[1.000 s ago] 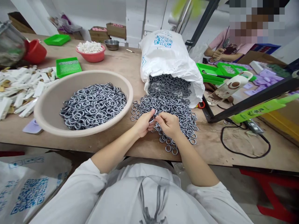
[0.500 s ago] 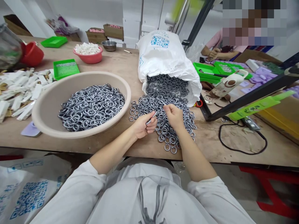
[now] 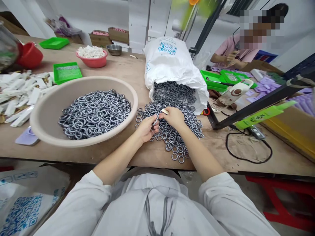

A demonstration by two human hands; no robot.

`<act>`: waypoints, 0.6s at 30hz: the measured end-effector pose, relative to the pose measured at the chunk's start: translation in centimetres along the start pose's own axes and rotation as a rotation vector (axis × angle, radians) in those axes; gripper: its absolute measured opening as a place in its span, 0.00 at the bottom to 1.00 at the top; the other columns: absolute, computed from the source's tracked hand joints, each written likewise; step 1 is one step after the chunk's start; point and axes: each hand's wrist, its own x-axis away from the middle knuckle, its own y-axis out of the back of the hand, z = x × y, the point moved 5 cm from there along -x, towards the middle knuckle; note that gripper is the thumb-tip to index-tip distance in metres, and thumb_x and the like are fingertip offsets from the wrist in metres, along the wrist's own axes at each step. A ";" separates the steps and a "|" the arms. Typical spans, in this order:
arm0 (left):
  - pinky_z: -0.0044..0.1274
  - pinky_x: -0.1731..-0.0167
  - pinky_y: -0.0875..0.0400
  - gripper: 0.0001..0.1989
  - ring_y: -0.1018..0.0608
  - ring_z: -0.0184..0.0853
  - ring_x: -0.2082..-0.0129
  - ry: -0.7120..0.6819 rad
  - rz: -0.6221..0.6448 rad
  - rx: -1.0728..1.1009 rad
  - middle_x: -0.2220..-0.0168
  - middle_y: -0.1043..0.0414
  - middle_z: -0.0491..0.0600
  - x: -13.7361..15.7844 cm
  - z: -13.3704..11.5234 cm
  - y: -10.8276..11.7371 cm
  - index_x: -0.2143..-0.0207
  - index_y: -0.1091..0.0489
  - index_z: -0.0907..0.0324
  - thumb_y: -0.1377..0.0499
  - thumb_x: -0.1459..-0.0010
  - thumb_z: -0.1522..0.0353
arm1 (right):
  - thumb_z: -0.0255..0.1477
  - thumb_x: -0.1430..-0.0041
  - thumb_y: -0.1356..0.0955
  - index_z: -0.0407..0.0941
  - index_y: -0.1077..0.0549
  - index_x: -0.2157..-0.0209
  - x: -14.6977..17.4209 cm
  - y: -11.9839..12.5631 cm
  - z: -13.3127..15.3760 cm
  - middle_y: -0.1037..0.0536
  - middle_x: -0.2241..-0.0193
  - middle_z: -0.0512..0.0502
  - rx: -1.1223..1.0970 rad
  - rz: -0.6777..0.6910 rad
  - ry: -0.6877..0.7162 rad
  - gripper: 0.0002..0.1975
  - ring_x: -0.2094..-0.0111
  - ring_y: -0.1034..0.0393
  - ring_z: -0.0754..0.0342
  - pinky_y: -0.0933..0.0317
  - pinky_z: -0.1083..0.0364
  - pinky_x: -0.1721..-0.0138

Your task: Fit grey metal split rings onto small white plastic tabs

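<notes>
My left hand (image 3: 147, 128) is closed, with a grey ring (image 3: 155, 120) pinched between thumb and fingers. My right hand (image 3: 173, 116) is also closed, its fingertips close by the ring. A short pale, flat-ended piece (image 3: 164, 111) juts out of its grip; the rest of that piece is hidden. Beneath both hands spreads a pile of loose grey rings (image 3: 180, 139), spilling from the mouth of a white sack (image 3: 172, 65) lying on its side. To the left stands a wide beige basin (image 3: 49, 129) holding a heap of similar rings (image 3: 95, 113).
White strips (image 3: 27, 93) lie at far left beside a green tray (image 3: 67, 78). A red bowl (image 3: 95, 63) of white pieces stands farther back. At right are a black metal post (image 3: 211, 113), a cable (image 3: 227, 149) and a flask (image 3: 235, 93). Another person (image 3: 236, 52) sits beyond.
My right hand has moved left to meet my left hand at the ring. The ring now shows more of its round face. The other person has raised their hands.
</notes>
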 end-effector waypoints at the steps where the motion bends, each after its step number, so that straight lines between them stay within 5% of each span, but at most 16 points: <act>1: 0.14 0.84 0.40 0.06 0.39 0.22 0.84 -0.010 -0.018 0.021 0.81 0.44 0.39 -0.1 -0.2 0.2 0.64 0.29 0.64 0.41 0.41 0.68 | 0.41 0.42 0.33 0.45 0.22 0.64 -0.3 -0.3 0.2 0.20 0.64 0.40 0.094 0.032 -0.014 0.15 0.62 0.28 0.46 0.41 0.53 0.63; 5: 0.16 0.83 0.35 0.07 0.35 0.24 0.84 0.019 -0.086 0.114 0.80 0.42 0.41 0.0 -0.7 0.7 0.65 0.30 0.62 0.47 0.42 0.73 | 0.37 0.39 0.36 0.45 0.22 0.63 -0.5 -1.0 0.8 0.20 0.62 0.38 0.180 0.086 -0.015 0.14 0.61 0.27 0.47 0.41 0.54 0.62; 8: 0.18 0.83 0.31 0.09 0.32 0.26 0.82 0.042 -0.119 0.129 0.78 0.37 0.44 0.3 -1.1 0.7 0.68 0.30 0.63 0.50 0.42 0.72 | 0.36 0.41 0.35 0.44 0.24 0.70 -0.6 -0.7 -0.2 0.23 0.71 0.45 -0.034 0.065 -0.012 0.12 0.68 0.31 0.52 0.45 0.57 0.67; 14: 0.13 0.91 0.42 0.15 0.34 0.23 0.85 0.116 -0.126 0.135 0.76 0.32 0.46 0.7 -0.8 0.0 0.73 0.34 0.62 0.45 0.39 0.59 | 0.38 0.42 0.36 0.45 0.38 0.81 0.6 0.0 -2.7 0.45 0.84 0.58 -0.466 0.065 -0.009 0.17 0.80 0.51 0.60 0.55 0.59 0.75; 18: 0.11 0.92 0.46 0.08 0.34 0.21 0.87 0.122 -0.186 0.096 0.77 0.31 0.44 0.4 -0.6 0.4 0.70 0.33 0.62 0.40 0.42 0.67 | 0.38 0.41 0.36 0.44 0.33 0.77 1.7 0.2 -2.8 0.39 0.82 0.56 -0.458 0.043 0.011 0.15 0.78 0.46 0.59 0.52 0.59 0.74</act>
